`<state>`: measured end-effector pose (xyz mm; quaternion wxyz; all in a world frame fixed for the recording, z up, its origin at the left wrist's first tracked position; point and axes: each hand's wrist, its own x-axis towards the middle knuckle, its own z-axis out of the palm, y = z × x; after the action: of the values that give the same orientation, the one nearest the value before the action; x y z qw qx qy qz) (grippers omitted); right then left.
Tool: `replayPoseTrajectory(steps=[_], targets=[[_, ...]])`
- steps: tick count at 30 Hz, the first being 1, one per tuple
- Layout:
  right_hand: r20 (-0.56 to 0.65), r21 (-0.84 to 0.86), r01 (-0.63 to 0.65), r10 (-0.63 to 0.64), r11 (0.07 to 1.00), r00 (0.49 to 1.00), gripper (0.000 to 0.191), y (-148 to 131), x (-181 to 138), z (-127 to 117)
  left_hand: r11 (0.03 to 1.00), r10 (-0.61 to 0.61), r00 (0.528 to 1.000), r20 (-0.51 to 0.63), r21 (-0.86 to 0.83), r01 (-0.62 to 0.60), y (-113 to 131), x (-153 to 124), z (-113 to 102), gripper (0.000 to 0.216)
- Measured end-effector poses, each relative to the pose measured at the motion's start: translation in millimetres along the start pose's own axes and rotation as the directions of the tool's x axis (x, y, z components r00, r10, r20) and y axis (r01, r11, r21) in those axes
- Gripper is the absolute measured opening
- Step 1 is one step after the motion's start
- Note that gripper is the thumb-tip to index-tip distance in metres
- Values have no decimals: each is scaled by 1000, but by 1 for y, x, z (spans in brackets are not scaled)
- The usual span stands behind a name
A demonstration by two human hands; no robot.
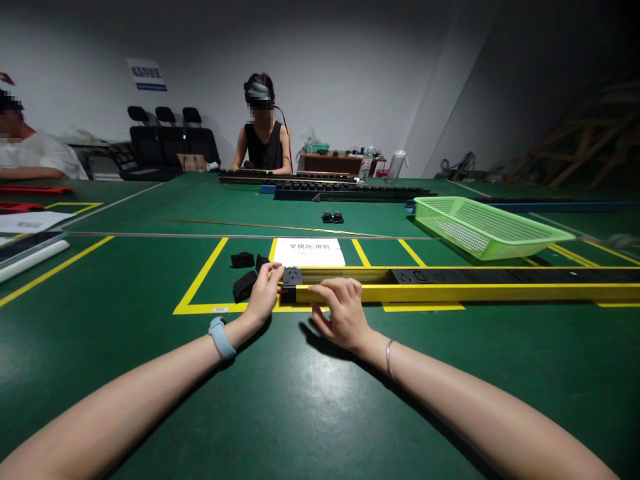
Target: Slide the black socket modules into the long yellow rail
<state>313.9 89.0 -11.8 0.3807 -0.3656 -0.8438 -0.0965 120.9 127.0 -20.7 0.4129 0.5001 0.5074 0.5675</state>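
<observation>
A long yellow rail (pixel 490 292) lies across the green table, with black socket modules (pixel 420 276) set in its channel toward the right. At the rail's left end sits another black socket module (pixel 293 276), partly inside the channel. My left hand (pixel 265 292) has its fingers closed on that module from the left. My right hand (pixel 343 310) is at the rail's near side, fingers apart and curved, fingertips by the front wall; it holds nothing I can see. Several loose black modules (pixel 244 285) lie beside and behind my left hand.
A light green basket (pixel 490 227) stands behind the rail on the right. A white paper sign (pixel 310 253) lies behind the rail. Two small black parts (pixel 333 217) and a thin rod (pixel 270 225) are farther back. One person (pixel 263 143) sits opposite, another (pixel 35 150) at left.
</observation>
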Motion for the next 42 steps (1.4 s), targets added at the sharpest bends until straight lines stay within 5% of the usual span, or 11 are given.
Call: replayPoseTrajectory(steps=[4, 7, 13, 21, 42], targets=[[166, 139, 256, -278, 957, 946, 20, 0, -2, 2, 1000, 5, 999, -51, -28, -7, 1, 1, -1, 27], [327, 228, 312, -374, 922, 868, 21, 0, -1, 5, 999, -7, 998, -63, -48, 4, 0, 2, -1, 25], [489, 191, 127, -207, 973, 848, 33, 2, 2, 9, 997, 1, 997, -83, -71, -7, -4, 3, -2, 24], [489, 17, -50, 35, 999, 871, 41, 2, 3, 13, 997, -7, 1000, -29, -83, 5, -5, 4, -1, 26], [489, 36, -49, 25, 998, 872, 41, 7, 4, 16, 996, 3, 993, 117, -94, 8, -4, -1, 2, 29]])
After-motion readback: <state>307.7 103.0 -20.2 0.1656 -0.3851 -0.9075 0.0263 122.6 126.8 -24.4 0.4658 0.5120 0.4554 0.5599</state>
